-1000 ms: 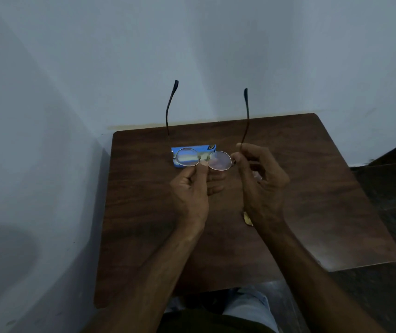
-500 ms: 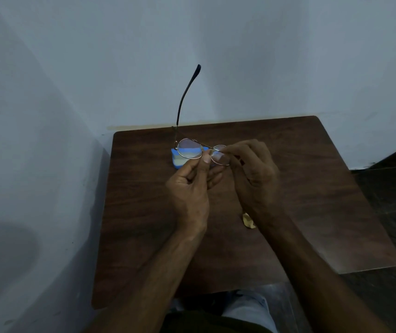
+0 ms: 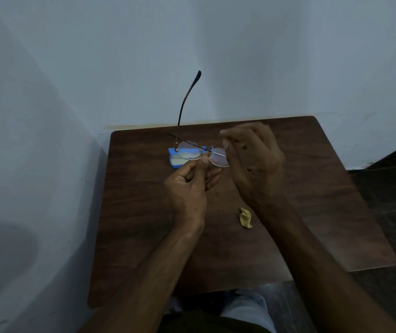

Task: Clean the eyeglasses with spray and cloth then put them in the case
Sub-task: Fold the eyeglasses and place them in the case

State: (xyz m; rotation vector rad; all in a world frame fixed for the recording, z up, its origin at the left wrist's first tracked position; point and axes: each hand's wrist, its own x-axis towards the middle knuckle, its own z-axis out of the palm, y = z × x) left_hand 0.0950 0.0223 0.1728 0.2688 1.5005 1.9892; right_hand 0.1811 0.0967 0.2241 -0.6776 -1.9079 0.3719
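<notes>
Eyeglasses (image 3: pixel 201 153) sit above the dark wood-grain counter (image 3: pixel 144 212), pinched at the bridge by your left hand (image 3: pixel 188 188), thumb up, wrist straight; thin metal rims, round lenses, one temple standing upright, the other folded across; your right hand (image 3: pixel 254 162) hovers beside the right lens, fingers loosely curled, seemingly holding nothing, though blurred; a blue case (image 3: pixel 176 162) lies behind; a crumpled yellow cloth (image 3: pixel 245 217) rests nearer you.
</notes>
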